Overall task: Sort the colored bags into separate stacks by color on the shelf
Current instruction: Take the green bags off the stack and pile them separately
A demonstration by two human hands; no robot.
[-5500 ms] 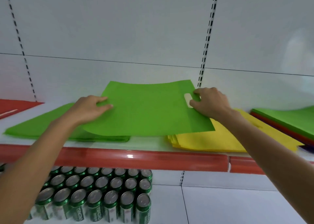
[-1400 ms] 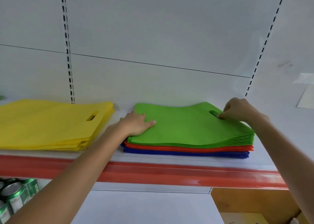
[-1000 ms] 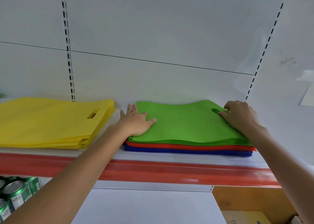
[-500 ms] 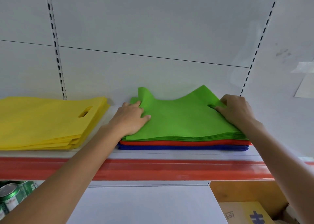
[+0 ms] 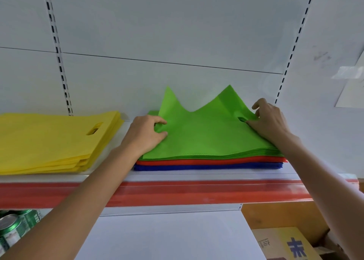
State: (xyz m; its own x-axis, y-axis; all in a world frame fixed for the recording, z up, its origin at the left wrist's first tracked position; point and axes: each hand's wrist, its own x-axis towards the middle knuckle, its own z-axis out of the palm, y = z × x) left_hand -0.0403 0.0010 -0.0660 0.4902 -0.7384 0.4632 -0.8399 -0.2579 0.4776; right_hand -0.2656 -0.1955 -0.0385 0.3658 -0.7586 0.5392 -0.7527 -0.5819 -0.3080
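Both hands pinch the top green bag (image 5: 206,133): the left hand (image 5: 146,135) grips its left edge, and the right hand (image 5: 269,121) curls its fingers at the handle cutout. Its two rear corners stand up in peaks. It lies on a mixed pile (image 5: 208,164) of green, red and blue layers. One yellow stack (image 5: 49,141) sits apart to the left, so there are two stacks on the white shelf (image 5: 216,176), which has a red strip (image 5: 197,192) along its front. Behind them, a white back panel (image 5: 167,33) carries two slotted uprights (image 5: 59,62). Below left are green cans (image 5: 13,228), at least two, with unreadable labels. Below right, a box (image 5: 285,246) bears a blue character, partly cut off.
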